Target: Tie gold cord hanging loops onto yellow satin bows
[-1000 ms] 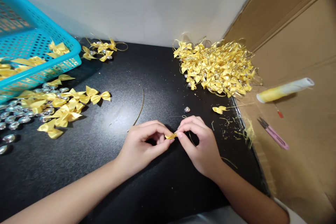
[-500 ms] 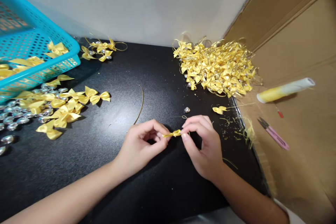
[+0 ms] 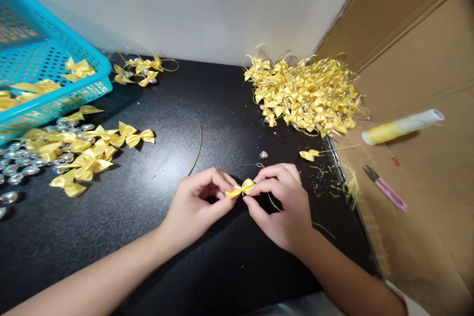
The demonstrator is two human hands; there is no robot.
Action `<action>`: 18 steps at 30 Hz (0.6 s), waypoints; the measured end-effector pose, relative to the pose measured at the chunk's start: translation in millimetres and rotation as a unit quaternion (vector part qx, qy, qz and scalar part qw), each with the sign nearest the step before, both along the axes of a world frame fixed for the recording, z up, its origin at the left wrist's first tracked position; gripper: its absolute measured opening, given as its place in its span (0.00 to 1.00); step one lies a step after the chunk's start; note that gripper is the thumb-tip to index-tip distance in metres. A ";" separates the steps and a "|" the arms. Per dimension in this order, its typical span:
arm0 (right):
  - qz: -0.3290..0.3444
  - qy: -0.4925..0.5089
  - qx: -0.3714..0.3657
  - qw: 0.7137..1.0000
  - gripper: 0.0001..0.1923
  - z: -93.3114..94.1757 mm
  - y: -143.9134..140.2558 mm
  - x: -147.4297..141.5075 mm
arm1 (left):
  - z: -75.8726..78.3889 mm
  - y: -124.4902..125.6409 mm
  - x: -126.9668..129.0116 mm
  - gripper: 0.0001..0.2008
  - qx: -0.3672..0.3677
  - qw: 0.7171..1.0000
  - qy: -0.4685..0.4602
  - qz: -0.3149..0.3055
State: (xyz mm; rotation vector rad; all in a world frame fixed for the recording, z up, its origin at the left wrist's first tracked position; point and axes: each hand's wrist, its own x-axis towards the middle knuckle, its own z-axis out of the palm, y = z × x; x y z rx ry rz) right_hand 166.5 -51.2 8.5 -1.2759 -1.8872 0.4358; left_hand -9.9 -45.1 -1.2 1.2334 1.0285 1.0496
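A: Where is the bench (image 3: 185,98) open?

B: A bare strip runs up the centre to the wall, crossed only by a thin wire (image 3: 198,145).

A: Obstructions to the left?

B: Loose bows (image 3: 89,150), silver beads (image 3: 22,168), then the blue basket (image 3: 55,89) overhanging them.

A: To the right?

B: The bow heap (image 3: 305,94), one stray bead (image 3: 263,154), and the cardboard wall (image 3: 414,49) closing that side.

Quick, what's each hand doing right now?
Left hand: closed, pinching one end of the small yellow satin ribbon bow.
Right hand: closed, pinching the bow's other end.
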 end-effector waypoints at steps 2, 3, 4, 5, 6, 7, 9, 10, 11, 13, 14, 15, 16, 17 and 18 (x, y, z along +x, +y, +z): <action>-0.004 -0.008 0.004 1.000 0.06 -0.8 0.0 -0.3 | 0.1 0.6 -0.3 0.06 -0.024 0.999 -0.021 -0.002; -0.005 -0.010 0.004 1.000 0.06 -1.1 0.0 -0.4 | 0.2 1.1 -0.6 0.06 -0.038 0.999 -0.032 -0.005; -0.005 -0.012 0.003 1.000 0.06 -1.3 0.0 -0.4 | 0.3 1.6 -0.9 0.07 -0.054 0.998 -0.043 -0.007; -0.006 -0.013 0.003 1.000 0.05 -1.5 0.1 -0.5 | 0.5 2.2 -1.2 0.07 -0.068 0.996 -0.053 -0.010; -0.006 -0.014 0.003 1.000 0.05 -1.5 0.2 -0.5 | 0.6 2.6 -1.6 0.07 -0.082 0.995 -0.062 -0.014; -0.007 -0.015 0.004 1.000 0.05 -1.5 0.4 -0.5 | 0.7 3.0 -1.9 0.08 -0.092 0.993 -0.069 -0.018; -0.013 -0.016 0.007 1.000 0.05 -1.4 0.7 -0.6 | 0.6 3.3 -2.3 0.09 -0.099 0.992 -0.077 -0.027; -0.015 -0.017 0.009 1.000 0.05 -1.4 0.8 -0.7 | 0.4 3.4 -2.4 0.09 -0.099 0.992 -0.075 -0.032; -0.015 -0.018 0.008 1.000 0.06 -1.5 0.8 -0.8 | 0.2 3.4 -2.3 0.08 -0.099 0.992 -0.073 -0.035; -0.004 -0.019 0.010 1.000 0.07 -2.3 0.2 -1.3 | 0.0 3.4 -1.7 0.07 -0.099 0.992 -0.068 -0.036; 0.005 -0.019 0.011 1.000 0.07 -3.0 -0.2 -1.7 | 0.1 3.5 -1.3 0.06 -0.100 0.992 -0.068 -0.035; 0.015 -0.018 0.012 1.000 0.06 -3.7 -0.8 -2.0 | 0.4 3.5 -1.0 0.06 -0.100 0.992 -0.069 -0.033; 0.025 -0.015 0.010 1.000 0.06 -4.5 -1.3 -2.3 | 0.9 3.5 -0.7 0.05 -0.100 0.992 -0.070 -0.031; 0.034 -0.011 0.005 0.999 0.05 -5.2 -1.8 -2.6 | 1.4 3.5 -0.6 0.05 -0.100 0.992 -0.071 -0.031; 0.040 -0.006 -0.001 0.999 0.05 -5.7 -2.2 -2.8 | 2.0 3.5 -0.5 0.05 -0.100 0.992 -0.071 -0.031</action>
